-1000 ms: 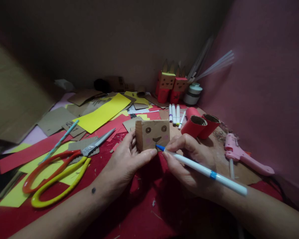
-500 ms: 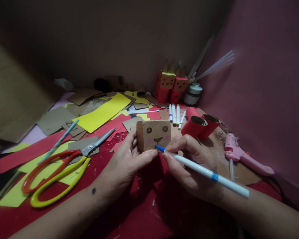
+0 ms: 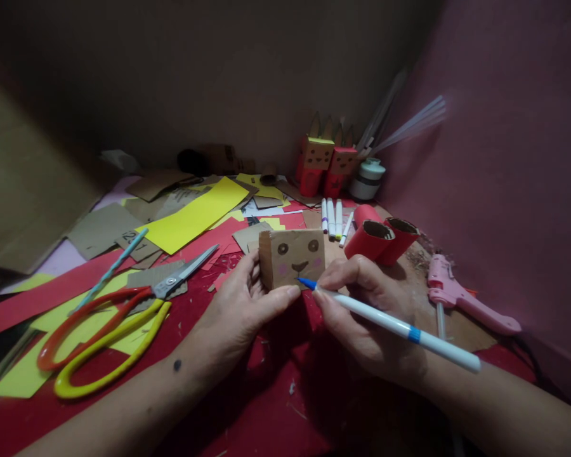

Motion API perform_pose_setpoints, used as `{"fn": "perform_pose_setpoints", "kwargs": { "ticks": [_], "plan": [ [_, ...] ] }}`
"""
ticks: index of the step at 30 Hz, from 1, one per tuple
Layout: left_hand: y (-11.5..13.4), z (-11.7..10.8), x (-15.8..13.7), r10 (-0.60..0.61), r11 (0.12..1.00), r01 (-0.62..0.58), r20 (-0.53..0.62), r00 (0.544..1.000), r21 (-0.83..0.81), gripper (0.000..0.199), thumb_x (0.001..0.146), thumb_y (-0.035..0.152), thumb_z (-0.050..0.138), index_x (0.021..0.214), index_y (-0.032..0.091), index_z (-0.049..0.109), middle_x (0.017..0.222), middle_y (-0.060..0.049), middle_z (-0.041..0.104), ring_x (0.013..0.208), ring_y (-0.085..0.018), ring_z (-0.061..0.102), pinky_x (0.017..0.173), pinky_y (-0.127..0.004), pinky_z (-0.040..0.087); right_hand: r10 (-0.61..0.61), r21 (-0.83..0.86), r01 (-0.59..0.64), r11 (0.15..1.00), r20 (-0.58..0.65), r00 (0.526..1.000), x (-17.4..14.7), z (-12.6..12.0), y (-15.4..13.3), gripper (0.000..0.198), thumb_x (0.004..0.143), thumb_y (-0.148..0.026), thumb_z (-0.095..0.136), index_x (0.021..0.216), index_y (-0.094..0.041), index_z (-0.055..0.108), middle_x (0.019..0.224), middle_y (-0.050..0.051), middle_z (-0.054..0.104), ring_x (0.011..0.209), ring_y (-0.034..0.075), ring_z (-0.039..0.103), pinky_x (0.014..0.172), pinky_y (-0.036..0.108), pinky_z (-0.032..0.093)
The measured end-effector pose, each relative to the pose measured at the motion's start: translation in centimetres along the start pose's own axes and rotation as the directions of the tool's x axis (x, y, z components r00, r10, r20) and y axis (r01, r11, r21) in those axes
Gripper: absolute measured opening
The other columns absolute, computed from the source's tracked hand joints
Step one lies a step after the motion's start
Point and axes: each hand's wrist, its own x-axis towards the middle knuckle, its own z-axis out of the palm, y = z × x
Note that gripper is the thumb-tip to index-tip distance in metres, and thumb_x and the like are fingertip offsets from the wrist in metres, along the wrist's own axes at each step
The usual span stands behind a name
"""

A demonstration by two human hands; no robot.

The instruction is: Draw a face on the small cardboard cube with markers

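A small cardboard box (image 3: 292,254) stands upright in front of me, its face drawn with two dark eyes, a nose and pink cheeks. My left hand (image 3: 254,301) grips it at the left and lower edge, the thumb along the bottom. A white felt-tip pen (image 3: 385,322) with a blue tip and blue band is pinched in my right hand (image 3: 364,311). Its point touches the cardboard just below the nose, at a short dark line. To the left lie scissors (image 3: 164,289) with one red and one yellow handle, blades pointing away.
Beyond the box are several markers (image 3: 332,219) and red cardboard tubes (image 3: 371,240). A pink glue gun (image 3: 469,298) lies at the right. Yellow paper (image 3: 195,216), red strips and cardboard scraps cover the left. Two finished-looking cardboard figures (image 3: 320,162) stand behind, beside a jar (image 3: 368,179).
The pen's rear end has dipped slightly to the right and up while its tip stays under the nose. The whole view has shifted a little; both grips are unchanged.
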Motion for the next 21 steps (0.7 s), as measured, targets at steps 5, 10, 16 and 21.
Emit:
{"fn": "perform_pose_setpoints", "kwargs": {
  "ticks": [5, 10, 16, 21],
  "plan": [
    [-0.18, -0.30, 0.01, 0.016, 1.000, -0.016, 0.005, 1.000, 0.020, 0.064, 0.078, 0.021, 0.084, 0.134, 0.021, 0.052, 0.139, -0.008, 0.066, 0.133, -0.029, 0.058, 0.109, -0.034, 0.051, -0.038, 0.027, 0.038, 0.999, 0.017, 0.999, -0.08, 0.04, 0.18, 0.014, 0.085, -0.013, 0.061, 0.084, -0.022, 0.051, 0.070, -0.003, 0.059, 0.048, 0.007, 0.049, 0.047, 0.022, 0.042],
    [-0.30, -0.48, -0.02, 0.015, 0.999, -0.015, 0.009, 1.000, 0.042, 0.065, 0.077, 0.024, 0.085, 0.134, 0.024, 0.055, 0.138, -0.008, 0.067, 0.132, -0.031, 0.059, 0.106, -0.034, 0.053, -0.026, 0.024, 0.026, 0.999, 0.013, 1.000, -0.20, 0.17, 0.25, 0.014, 0.086, -0.013, 0.061, 0.085, -0.023, 0.051, 0.068, -0.004, 0.056, 0.048, 0.007, 0.047, 0.047, 0.021, 0.041],
    [-0.27, -0.20, 0.07, 0.007, 1.000, -0.007, -0.010, 1.000, 0.016, 0.063, 0.076, 0.023, 0.085, 0.132, 0.022, 0.055, 0.137, -0.007, 0.068, 0.132, -0.031, 0.059, 0.107, -0.035, 0.052, -0.012, 0.013, 0.011, 1.000, 0.026, 1.000, -0.10, 0.32, 0.22, 0.014, 0.086, -0.013, 0.061, 0.085, -0.022, 0.051, 0.068, -0.004, 0.056, 0.049, 0.007, 0.047, 0.045, 0.020, 0.040],
    [-0.13, -0.10, 0.03, 0.004, 1.000, -0.004, -0.010, 1.000, 0.012, 0.066, 0.075, 0.022, 0.086, 0.132, 0.020, 0.054, 0.139, -0.010, 0.067, 0.133, -0.034, 0.057, 0.112, -0.042, 0.049, 0.025, 0.068, -0.026, 0.997, 0.018, 1.000, -0.13, 0.44, 0.18, 0.014, 0.086, -0.014, 0.062, 0.086, -0.023, 0.051, 0.066, -0.005, 0.056, 0.048, 0.008, 0.048, 0.044, 0.021, 0.040]
  ]
}}
